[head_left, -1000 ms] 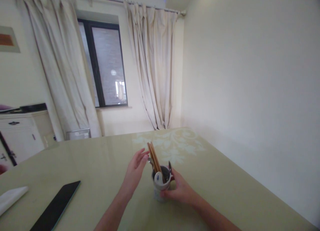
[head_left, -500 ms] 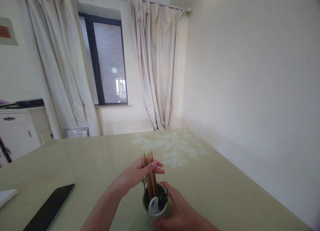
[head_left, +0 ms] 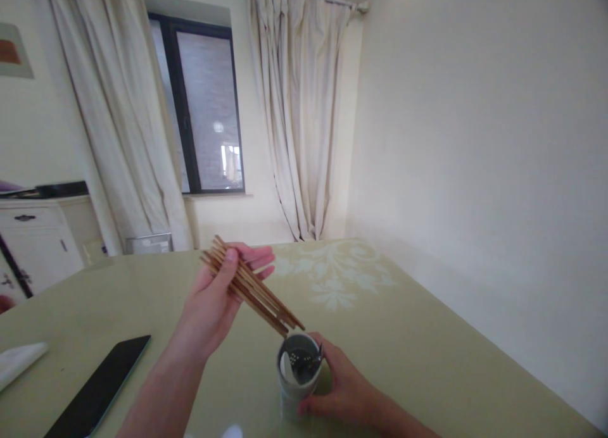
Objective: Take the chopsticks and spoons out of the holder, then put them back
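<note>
A bundle of brown wooden chopsticks rests in my left hand, pinned under the thumb. The sticks slant down to the right, and their lower tips are just above the rim of a grey-white utensil cup. My right hand is wrapped round the right side of this cup, which stands upright on the table. Inside the cup, a white spoon leans at the left, and a dark metal utensil pokes up at the right rim.
The pale green table has a leaf pattern near its far corner. A dark flat tablet-like object lies at the left, with a white object beyond it. A wall runs along the right edge.
My left hand has drawn the chopsticks up out of the cup and tipped them over to the left. My right hand stays on the cup.
</note>
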The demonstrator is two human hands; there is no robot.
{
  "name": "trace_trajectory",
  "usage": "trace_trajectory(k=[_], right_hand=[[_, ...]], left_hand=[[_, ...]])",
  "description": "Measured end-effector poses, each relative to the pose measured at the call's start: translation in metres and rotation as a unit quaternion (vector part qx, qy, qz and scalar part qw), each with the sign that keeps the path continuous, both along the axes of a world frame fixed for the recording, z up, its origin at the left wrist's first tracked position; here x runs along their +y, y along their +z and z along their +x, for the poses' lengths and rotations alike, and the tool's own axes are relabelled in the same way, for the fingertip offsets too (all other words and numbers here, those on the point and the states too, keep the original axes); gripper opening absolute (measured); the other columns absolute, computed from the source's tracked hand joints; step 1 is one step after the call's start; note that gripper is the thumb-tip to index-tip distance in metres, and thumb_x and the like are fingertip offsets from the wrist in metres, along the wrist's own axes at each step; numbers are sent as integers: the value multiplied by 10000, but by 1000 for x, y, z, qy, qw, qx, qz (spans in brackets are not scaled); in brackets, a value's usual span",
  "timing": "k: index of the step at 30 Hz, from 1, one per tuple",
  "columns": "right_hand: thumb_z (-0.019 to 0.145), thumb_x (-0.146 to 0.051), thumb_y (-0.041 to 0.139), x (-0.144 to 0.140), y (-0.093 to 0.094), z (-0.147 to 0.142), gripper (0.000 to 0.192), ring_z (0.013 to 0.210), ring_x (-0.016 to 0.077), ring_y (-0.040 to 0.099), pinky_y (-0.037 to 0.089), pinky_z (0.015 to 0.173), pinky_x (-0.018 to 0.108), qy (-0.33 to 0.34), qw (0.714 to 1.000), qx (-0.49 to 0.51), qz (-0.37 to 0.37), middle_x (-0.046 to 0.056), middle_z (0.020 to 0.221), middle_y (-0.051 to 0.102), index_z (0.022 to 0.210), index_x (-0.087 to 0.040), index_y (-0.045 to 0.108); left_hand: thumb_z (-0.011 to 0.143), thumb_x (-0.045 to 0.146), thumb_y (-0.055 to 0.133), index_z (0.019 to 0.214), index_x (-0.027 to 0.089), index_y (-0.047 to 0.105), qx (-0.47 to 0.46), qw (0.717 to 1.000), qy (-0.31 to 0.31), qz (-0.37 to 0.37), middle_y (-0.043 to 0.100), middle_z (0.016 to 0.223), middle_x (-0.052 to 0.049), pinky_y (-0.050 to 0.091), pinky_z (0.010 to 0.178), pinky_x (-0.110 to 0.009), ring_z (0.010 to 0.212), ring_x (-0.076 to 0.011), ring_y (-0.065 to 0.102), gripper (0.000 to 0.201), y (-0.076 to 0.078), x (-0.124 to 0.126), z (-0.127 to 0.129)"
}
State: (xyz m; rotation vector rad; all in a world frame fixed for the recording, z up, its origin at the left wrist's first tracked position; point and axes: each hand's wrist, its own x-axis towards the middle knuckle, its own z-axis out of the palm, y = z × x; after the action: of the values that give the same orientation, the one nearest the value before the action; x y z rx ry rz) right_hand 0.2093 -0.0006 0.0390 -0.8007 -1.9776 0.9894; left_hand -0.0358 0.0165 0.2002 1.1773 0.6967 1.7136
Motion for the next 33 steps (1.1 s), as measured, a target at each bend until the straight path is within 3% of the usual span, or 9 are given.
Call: trace_trajectory(k=[4, 8, 12, 15, 19, 25, 29, 31, 33], right_hand=[[639, -518, 975, 1, -3, -1, 832, 1119, 339, 648, 514, 1003, 490, -16, 1000, -2, -23, 117, 1270, 707, 1348, -237, 644], [662, -505, 960, 3, 0, -3, 786, 1100, 326, 654, 511, 993, 471, 6, 1000, 10, -22, 104, 1236, 715, 1325, -222, 646], [648, -473, 974, 4, 1, -3, 777, 1082, 325, 657, 514, 971, 457, 9, 999, 4, -32, 97, 1214, 722, 1312, -229, 653], [658, -456, 973, 3, 1, -2, 783, 1110, 333, 650, 508, 981, 464, 10, 999, 6, -37, 97, 1239, 714, 1338, -248, 644], [658, -443, 975, 2, 2, -1, 762, 1114, 333, 648, 504, 992, 472, 14, 999, 11, -38, 86, 1226, 716, 1324, -263, 653], [665, -432, 975, 0, 4, 0, 795, 1138, 330, 650, 502, 1004, 452, 21, 999, 6, -43, 82, 1286, 710, 1365, -274, 633], [658, -408, 980, 0, 4, 0, 780, 1143, 334, 652, 500, 1014, 452, 21, 999, 8, -40, 79, 1282, 708, 1349, -279, 641], [654, -410, 981, 0, 4, 0, 770, 1129, 330, 655, 504, 1009, 453, 16, 999, 4, -39, 80, 1266, 710, 1335, -279, 647], [660, -412, 977, 0, 4, 0, 758, 1128, 327, 656, 507, 1005, 451, 17, 999, 5, -38, 81, 1268, 710, 1331, -283, 647]], left_hand=[[961, 476, 711, 1074, 262, 642, -43, 994, 92, 31, 797, 1159, -48, 555, 1094, -614, 1195, -278, 732, 251, 5, 9, -30], [923, 476, 758, 1034, 229, 643, -48, 995, 88, -12, 797, 1109, -66, 569, 1069, -614, 1185, -281, 729, 294, -11, 30, -46], [816, 574, 833, 1046, 230, 646, -19, 995, 87, -45, 800, 1096, -68, 576, 1056, -552, 1164, -273, 733, 454, -43, 55, -45], [710, 692, 855, 1075, 218, 645, 48, 993, 40, -101, 805, 1092, -101, 588, 1014, -530, 1132, -299, 747, 633, -75, 70, -33], [694, 764, 813, 1081, 220, 604, 97, 986, -5, -138, 815, 1055, -120, 595, 972, -515, 1065, -307, 775, 699, -108, 78, -11], [743, 690, 832, 1085, 228, 612, 76, 988, -33, -131, 808, 1100, -107, 590, 997, -504, 1136, -298, 754, 615, -104, 73, -7], [777, 637, 823, 1105, 253, 585, -15, 994, 36, -99, 796, 1146, -89, 572, 1033, -513, 1224, -290, 716, 558, -104, 81, -18], [855, 661, 715, 1129, 250, 571, 32, 990, 97, -97, 786, 1181, -111, 572, 1020, -513, 1216, -296, 721, 514, -108, 87, -25], [1000, 579, 517, 1180, 236, 566, 211, 963, 136, -98, 773, 1226, -141, 561, 1027, -482, 1205, -282, 728, 391, -112, 92, -32]])
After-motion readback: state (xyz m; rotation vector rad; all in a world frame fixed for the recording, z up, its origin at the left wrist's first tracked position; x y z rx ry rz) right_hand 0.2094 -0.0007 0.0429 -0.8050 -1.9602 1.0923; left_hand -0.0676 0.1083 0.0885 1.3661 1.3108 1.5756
